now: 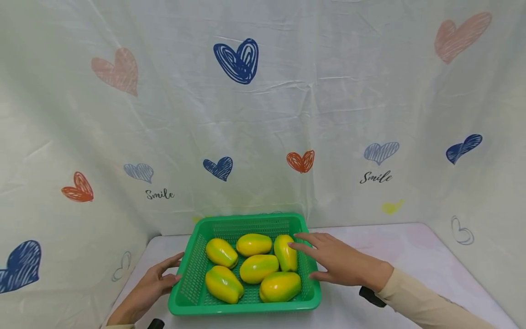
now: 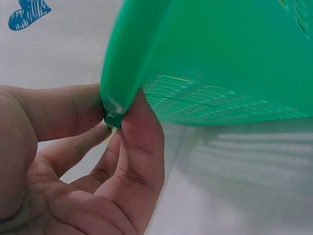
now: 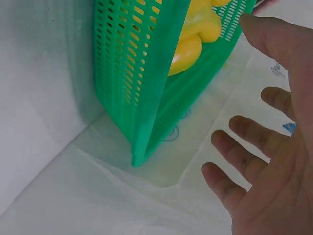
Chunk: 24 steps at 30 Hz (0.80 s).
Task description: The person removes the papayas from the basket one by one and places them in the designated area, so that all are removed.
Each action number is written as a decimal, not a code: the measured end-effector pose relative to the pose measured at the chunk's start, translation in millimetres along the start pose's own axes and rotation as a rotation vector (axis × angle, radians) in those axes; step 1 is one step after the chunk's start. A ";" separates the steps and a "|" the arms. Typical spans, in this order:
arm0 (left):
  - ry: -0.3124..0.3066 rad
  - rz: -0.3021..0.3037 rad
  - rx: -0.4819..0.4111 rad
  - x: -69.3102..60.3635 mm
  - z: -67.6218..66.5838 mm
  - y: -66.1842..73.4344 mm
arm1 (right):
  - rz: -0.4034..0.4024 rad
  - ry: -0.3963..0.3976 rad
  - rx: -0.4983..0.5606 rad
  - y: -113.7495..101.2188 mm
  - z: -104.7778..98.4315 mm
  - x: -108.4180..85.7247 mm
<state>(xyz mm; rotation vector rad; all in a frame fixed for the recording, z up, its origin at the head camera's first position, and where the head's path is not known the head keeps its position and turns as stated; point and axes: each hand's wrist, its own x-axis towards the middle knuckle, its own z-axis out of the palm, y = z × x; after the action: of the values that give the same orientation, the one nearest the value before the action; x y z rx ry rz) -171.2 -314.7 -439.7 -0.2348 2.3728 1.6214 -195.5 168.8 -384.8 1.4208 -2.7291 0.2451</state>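
A green plastic basket (image 1: 242, 310) with slotted sides holds several glossy yellow-green fruits that look like papayas, one of them (image 1: 259, 268) in the middle. At the basket's left side, my left hand (image 1: 153, 285) pinches the rim (image 2: 134, 49) between thumb and fingers, as the left wrist view shows. My right hand (image 1: 339, 260) hovers by the right rim with its fingers spread and nothing in them. In the right wrist view this hand (image 3: 279, 156) appears apart from the basket, its thumb nearest the rim.
The basket stands on a table with a pale cloth (image 1: 370, 237). Behind and on both sides hangs a white curtain (image 1: 263, 119) printed with hearts and the word Smile. A dark band (image 1: 371, 296) sits on my right wrist, beside a beige sleeve (image 1: 427, 299).
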 end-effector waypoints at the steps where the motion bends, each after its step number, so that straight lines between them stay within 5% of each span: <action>1: 0.003 -0.004 -0.001 0.3 0.2 0.1 | -0.018 -0.012 -0.009 -0.8 0.1 2.5; 16: 0.018 -0.008 -0.022 -1.5 3.9 0.0 | -0.247 -0.147 -0.156 -18.9 0.2 33.3; 24: 0.014 -0.010 -0.034 -1.5 2.9 -1.3 | -0.413 -0.121 -0.298 -26.0 8.7 44.8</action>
<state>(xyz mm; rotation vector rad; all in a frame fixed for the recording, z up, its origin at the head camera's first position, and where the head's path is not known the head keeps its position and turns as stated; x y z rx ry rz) -169.1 -312.5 -441.4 -0.2645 2.3523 1.6616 -199.8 116.5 -385.0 1.8962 -2.3441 -0.2622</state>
